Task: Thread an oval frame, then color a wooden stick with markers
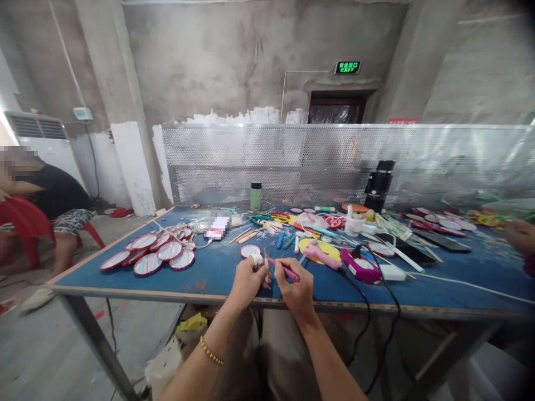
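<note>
My left hand (pixel 251 278) is closed near the table's front edge, pinching a thin pale stick (pixel 266 260). Something white (pixel 256 259) covers one of its fingers or lies against it; I cannot tell which. Close beside it, my right hand (pixel 296 284) grips a purple pen-shaped tool (pixel 290 272), its tip pointing at the stick. Just beyond my left hand lies a round red-rimmed disc (pixel 249 251). To the left is a heap of similar round discs (pixel 169 251) with shiny pale faces.
On the blue table (pixel 225 278) are a lit phone (pixel 218 226), a pink glue gun (pixel 321 254) on a yellow piece, a purple box (pixel 360 265) with cables, several markers and sticks, a green bottle (pixel 256 196) and a black flask (pixel 378 186). A seated person (pixel 58 189) is at left; another's hand (pixel 520 236) at right.
</note>
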`<state>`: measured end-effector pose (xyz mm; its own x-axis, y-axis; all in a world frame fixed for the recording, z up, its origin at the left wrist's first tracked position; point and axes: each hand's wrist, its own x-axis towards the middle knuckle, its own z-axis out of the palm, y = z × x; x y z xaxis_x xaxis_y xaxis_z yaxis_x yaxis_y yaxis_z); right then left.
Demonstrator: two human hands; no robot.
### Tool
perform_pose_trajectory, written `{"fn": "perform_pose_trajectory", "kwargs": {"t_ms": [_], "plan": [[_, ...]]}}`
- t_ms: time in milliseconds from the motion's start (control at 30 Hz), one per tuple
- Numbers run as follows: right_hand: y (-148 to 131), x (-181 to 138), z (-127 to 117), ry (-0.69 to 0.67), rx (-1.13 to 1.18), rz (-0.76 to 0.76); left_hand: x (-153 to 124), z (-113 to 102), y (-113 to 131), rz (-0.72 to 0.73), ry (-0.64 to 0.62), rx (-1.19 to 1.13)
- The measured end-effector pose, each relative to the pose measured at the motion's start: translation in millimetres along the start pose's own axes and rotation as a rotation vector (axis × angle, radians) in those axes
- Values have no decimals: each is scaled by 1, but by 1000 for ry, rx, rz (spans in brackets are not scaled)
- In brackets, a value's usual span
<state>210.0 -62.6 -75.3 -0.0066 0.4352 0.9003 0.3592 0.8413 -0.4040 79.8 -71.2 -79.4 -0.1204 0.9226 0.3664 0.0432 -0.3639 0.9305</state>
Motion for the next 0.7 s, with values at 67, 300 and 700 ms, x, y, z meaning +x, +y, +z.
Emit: {"fn": "perform_pose_trajectory", "kwargs": {"t_ms": [67, 300, 700], "plan": [[0, 0, 0, 27, -5, 3, 0, 0, 0, -5, 2, -1], [0, 0, 0, 51, -1, 5, 0, 0, 1, -23, 6, -20], [2, -1, 0, 29, -5, 15, -1, -1, 5, -21, -6, -17]]}}
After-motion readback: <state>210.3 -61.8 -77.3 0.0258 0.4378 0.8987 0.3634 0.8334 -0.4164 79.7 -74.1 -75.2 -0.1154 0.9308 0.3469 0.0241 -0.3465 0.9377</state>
